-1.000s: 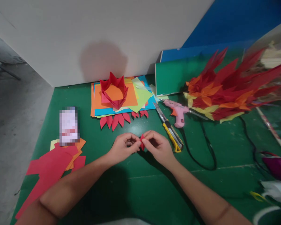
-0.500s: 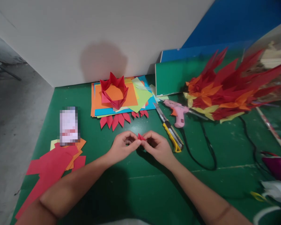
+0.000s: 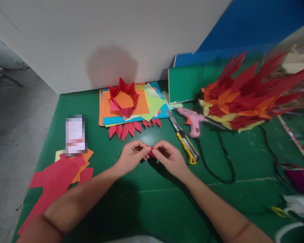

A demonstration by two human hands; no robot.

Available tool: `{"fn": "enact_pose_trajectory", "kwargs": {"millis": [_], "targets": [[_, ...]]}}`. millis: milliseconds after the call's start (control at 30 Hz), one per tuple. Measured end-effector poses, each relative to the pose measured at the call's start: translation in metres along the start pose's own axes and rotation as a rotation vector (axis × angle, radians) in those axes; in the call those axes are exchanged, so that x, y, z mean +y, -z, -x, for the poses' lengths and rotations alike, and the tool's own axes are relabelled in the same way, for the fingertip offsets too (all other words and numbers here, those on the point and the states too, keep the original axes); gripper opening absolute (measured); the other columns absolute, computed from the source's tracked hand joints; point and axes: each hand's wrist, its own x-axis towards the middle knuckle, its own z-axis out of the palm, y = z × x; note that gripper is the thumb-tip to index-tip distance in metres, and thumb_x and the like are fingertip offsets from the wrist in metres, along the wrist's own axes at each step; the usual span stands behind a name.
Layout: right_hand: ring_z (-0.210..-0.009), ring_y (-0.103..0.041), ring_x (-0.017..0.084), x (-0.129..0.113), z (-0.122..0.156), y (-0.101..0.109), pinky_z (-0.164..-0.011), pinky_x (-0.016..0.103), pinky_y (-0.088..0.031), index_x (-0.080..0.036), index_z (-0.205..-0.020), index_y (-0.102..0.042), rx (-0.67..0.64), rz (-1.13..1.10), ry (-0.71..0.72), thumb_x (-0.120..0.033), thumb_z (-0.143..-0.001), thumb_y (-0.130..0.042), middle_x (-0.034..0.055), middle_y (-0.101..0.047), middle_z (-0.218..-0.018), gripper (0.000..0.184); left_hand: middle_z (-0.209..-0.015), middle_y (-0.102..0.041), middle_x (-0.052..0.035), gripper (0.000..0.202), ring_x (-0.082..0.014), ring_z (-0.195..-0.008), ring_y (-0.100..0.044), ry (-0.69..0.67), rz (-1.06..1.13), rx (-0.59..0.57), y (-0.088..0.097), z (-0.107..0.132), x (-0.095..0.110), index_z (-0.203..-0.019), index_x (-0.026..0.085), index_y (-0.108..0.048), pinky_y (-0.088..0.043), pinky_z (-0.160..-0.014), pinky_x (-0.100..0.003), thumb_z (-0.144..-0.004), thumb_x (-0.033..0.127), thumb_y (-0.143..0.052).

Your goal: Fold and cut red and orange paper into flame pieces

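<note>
Concrete floor is seen at far left, beside a green counter on which red sheets are spread. The counter is backed by a white panel, before which coloured paper is stacked. Over the counter's middle, a small red piece is pinched by closed fingertips of the left hand and the right hand. Rightward, a cutter and glue gun are laid.
</note>
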Motion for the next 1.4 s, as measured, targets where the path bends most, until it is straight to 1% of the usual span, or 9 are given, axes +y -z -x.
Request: {"fn": "enact_pose_trajectory", "kwargs": {"millis": [200,333,533,767,867,1067,1233,1300,1400], "targets": [[-0.054,-0.052,0.011,0.001,0.001,-0.001,-0.051,0.023,-0.042,-0.02,-0.074,-0.056,0.059,0.042,0.033,-0.032,-0.081,-0.06,-0.0017,-0.055,-0.062,0.015,-0.058,-0.062,0.0006,0.041,-0.0081,-0.051,-0.058,0.059,0.047,-0.033,-0.001,0.0,0.002,-0.069,0.013,-0.058,-0.05,-0.053,-0.022,-0.061,0.048,-0.078],[-0.052,-0.051,0.011,0.001,0.002,-0.002,-0.049,0.023,-0.042,-0.02,-0.076,-0.057,0.086,0.083,0.086,-0.029,-0.081,-0.061,-0.0024,-0.053,-0.061,0.011,-0.059,-0.062,0.0003,0.037,-0.009,-0.053,-0.06,0.066,0.048,-0.05,-0.001,0.0,-0.001,-0.069,0.013,-0.057,-0.051,-0.054,-0.022,-0.063,0.043,-0.078],[-0.052,-0.051,0.01,0.0,0.003,-0.003,-0.049,0.023,-0.043,-0.02,-0.076,-0.058,0.115,0.159,0.18,-0.022,-0.08,-0.06,-0.0022,-0.055,-0.061,0.005,-0.062,-0.06,0.0002,0.03,-0.0097,-0.055,-0.06,0.024,0.01,-0.076,0.0,0.0,-0.008,-0.071,0.013,-0.056,-0.048,-0.052,-0.021,-0.068,0.037,-0.074],[-0.055,-0.055,0.011,-0.005,0.004,-0.004,-0.052,0.024,-0.045,-0.02,-0.075,-0.059,0.157,0.298,0.299,-0.019,-0.081,-0.058,-0.0008,-0.06,-0.065,0.007,-0.065,-0.057,0.0005,0.02,-0.0084,-0.056,-0.057,-0.059,-0.117,-0.055,0.0,0.001,-0.009,-0.066,0.014,-0.054,-0.047,-0.053,-0.02,-0.072,0.029,-0.067],[-0.055,-0.055,0.012,-0.005,0.004,-0.005,-0.052,0.025,-0.045,-0.021,-0.075,-0.059,0.192,0.396,0.392,-0.017,-0.081,-0.059,-0.0007,-0.061,-0.066,0.007,-0.065,-0.056,0.0009,0.017,-0.0072,-0.055,-0.055,-0.086,-0.154,-0.038,0.0,0.001,-0.008,-0.065,0.014,-0.054,-0.046,-0.052,-0.019,-0.071,0.026,-0.066],[-0.064,-0.061,0.015,-0.004,0.004,-0.002,-0.06,0.029,-0.047,-0.021,-0.082,-0.06,0.178,0.626,0.645,-0.012,-0.083,-0.059,0.0026,-0.068,-0.071,0.009,-0.057,-0.057,0.0018,0.021,-0.0071,-0.049,-0.054,-0.002,-0.104,-0.023,-0.002,0.002,-0.01,-0.066,0.015,-0.054,-0.044,-0.047,-0.018,-0.07,0.03,-0.068],[-0.066,-0.062,0.015,-0.003,0.004,0.0,-0.061,0.029,-0.049,-0.019,-0.092,-0.061,0.166,0.778,0.794,-0.007,-0.083,-0.057,0.0054,-0.07,-0.076,0.015,-0.054,-0.06,0.0021,0.026,-0.0075,-0.047,-0.056,0.046,-0.027,-0.017,-0.001,0.0,-0.006,-0.066,0.015,-0.054,-0.047,-0.049,-0.02,-0.068,0.034,-0.071],[-0.07,-0.064,0.016,-0.001,0.005,0.0,-0.063,0.029,-0.051,-0.018,-0.097,-0.061,0.16,0.807,0.828,-0.007,-0.083,-0.057,0.0066,-0.07,-0.079,0.018,-0.054,-0.06,0.0019,0.028,-0.0081,-0.047,-0.057,0.061,0.004,-0.017,0.0,-0.001,-0.004,-0.067,0.015,-0.054,-0.047,-0.049,-0.02,-0.068,0.036,-0.072],[-0.072,-0.065,0.017,0.001,0.005,0.001,-0.065,0.03,-0.052,-0.018,-0.101,-0.062,0.147,0.821,0.813,-0.008,-0.083,-0.057,0.0076,-0.071,-0.081,0.021,-0.054,-0.062,0.0013,0.03,-0.0085,-0.047,-0.057,0.079,0.036,-0.036,0.001,-0.002,0.0,-0.067,0.015,-0.054,-0.047,-0.049,-0.021,-0.067,0.037,-0.073]]}}
